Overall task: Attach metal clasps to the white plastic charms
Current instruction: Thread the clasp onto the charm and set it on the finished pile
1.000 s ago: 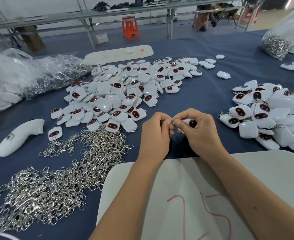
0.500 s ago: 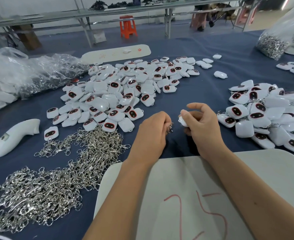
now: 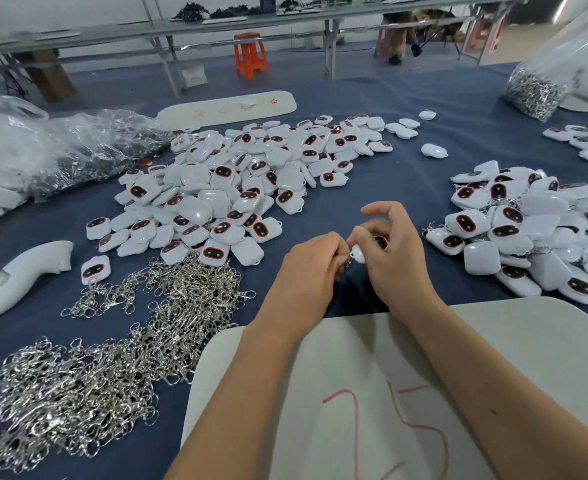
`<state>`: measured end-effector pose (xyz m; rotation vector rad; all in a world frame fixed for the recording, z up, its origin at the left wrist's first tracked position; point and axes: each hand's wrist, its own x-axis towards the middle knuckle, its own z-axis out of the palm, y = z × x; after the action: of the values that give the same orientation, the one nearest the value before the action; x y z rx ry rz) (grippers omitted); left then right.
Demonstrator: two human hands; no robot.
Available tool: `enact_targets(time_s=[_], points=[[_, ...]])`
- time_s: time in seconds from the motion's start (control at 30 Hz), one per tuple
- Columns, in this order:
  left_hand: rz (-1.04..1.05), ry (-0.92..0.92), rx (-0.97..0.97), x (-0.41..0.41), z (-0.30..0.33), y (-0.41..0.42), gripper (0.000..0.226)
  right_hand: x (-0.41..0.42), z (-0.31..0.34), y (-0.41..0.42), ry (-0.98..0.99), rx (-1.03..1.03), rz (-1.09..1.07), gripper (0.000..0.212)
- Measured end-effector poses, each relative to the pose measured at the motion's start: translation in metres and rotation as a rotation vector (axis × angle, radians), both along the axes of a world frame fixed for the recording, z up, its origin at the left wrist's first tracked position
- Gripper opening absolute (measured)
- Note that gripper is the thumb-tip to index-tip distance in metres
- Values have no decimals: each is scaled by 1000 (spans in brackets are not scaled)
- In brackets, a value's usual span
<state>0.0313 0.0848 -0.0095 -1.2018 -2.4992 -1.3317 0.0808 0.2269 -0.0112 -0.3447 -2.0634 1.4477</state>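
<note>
A single wide-angle camera is sitting on the person's head, looking forward and down across the blue-covered table (image 3: 441, 98). It is hanging close over the near edge, so both forearms are rising from the bottom of the frame, and the left hand (image 3: 306, 268) and right hand (image 3: 394, 251) are meeting near the centre. The far edge is lying high in the frame, with benches and an orange stool (image 3: 251, 55) showing beyond it. Straight lines are bowing toward the borders.
</note>
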Motion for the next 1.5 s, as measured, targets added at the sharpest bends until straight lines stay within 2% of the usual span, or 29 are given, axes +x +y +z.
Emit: enact_targets(time_s=[0.2, 0.33, 0.67, 1.03, 1.5], points=[[2, -7, 23, -1, -1, -3, 17, 1, -3, -4, 3, 95, 31, 24], [-10, -20, 4, -1, -2, -2, 17, 1, -1, -3, 66, 69, -50, 18], [-6, -30, -1, -1, -2, -2, 17, 1, -1, -4, 25, 124, -20, 18], [29, -63, -80, 2, 0, -1, 27, 2, -1, -5, 4, 145, -21, 18], [109, -109, -190, 6, 7, 3, 21, 4, 1, -9, -29, 227, -11, 18]])
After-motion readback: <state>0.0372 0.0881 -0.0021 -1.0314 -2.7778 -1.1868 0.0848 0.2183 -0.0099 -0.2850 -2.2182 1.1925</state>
